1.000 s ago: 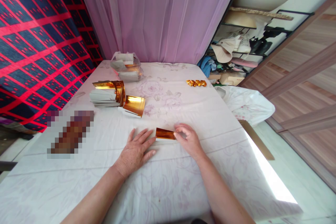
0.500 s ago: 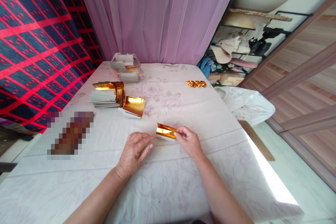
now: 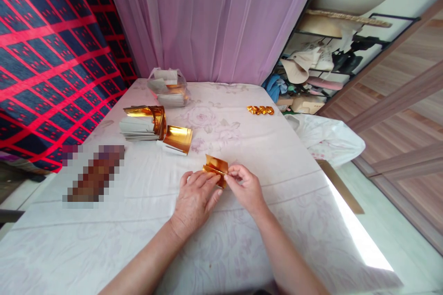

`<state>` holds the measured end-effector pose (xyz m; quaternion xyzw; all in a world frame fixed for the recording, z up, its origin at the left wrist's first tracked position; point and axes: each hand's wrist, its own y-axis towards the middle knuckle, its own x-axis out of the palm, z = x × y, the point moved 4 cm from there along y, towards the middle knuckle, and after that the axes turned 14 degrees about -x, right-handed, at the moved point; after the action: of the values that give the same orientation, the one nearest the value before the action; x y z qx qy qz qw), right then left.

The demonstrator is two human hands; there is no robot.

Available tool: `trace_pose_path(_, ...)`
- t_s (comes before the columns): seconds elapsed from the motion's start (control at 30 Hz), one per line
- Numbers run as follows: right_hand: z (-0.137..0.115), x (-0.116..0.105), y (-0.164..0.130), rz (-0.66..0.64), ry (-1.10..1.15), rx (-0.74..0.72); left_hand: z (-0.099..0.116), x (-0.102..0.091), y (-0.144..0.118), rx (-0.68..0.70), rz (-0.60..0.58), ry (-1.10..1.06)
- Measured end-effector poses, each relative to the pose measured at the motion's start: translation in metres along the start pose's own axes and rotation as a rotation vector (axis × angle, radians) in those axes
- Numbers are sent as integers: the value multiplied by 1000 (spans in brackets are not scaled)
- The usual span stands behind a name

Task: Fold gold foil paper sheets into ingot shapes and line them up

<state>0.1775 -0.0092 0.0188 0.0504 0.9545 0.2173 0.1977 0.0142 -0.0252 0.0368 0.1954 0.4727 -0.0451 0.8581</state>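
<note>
A small sheet of gold foil paper point(image 3: 217, 162) lies creased on the table in front of me, its upper flap standing up. My right hand point(image 3: 246, 189) pinches its right end between thumb and fingertips. Stretched out over the near left part of the sheet, the fingers of my left hand point(image 3: 196, 197) rest on it and hide some of it. Farther left is a fanned stack of gold paper point(image 3: 140, 129) with pale backs, and beside it a few curled gold sheets point(image 3: 178, 138). A short row of folded gold pieces point(image 3: 260, 110) sits at the far right.
A clear plastic bag point(image 3: 168, 88) of paper stands at the table's back left. A pixelated patch point(image 3: 93, 175) covers something at left. The floral cloth point(image 3: 214, 122) covers the table; a white bag point(image 3: 332, 136) and a loaded shelf point(image 3: 318, 55) are beyond its right edge.
My left hand has moved right and onto the sheet. The gold sheet has gone from a curled trough to a creased shape with a raised flap. My right hand still pinches its right end.
</note>
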Motion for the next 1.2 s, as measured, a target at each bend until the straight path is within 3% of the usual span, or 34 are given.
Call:
trace_pose_path(0.17, -3, 6, 0, -10, 65, -15, -2, 1, -1, -49, -12, -20)
trace_pose_path(0.6, -22, 10, 2, -109, -5, -187, -8, -9, -1, -60, 167, -96)
trace_pose_path(0.8, -33, 15, 6, -161, -35, -295, -17, -9, -1, -180, 164, -175)
trace_pose_path(1.03, -30, 19, 3, -194, -52, -262, -31, -6, 0, -313, 157, -312)
trace_pose_path(1.2, -8, 7, 4, -10, -98, -48, -43, -2, -1, -454, 188, -534)
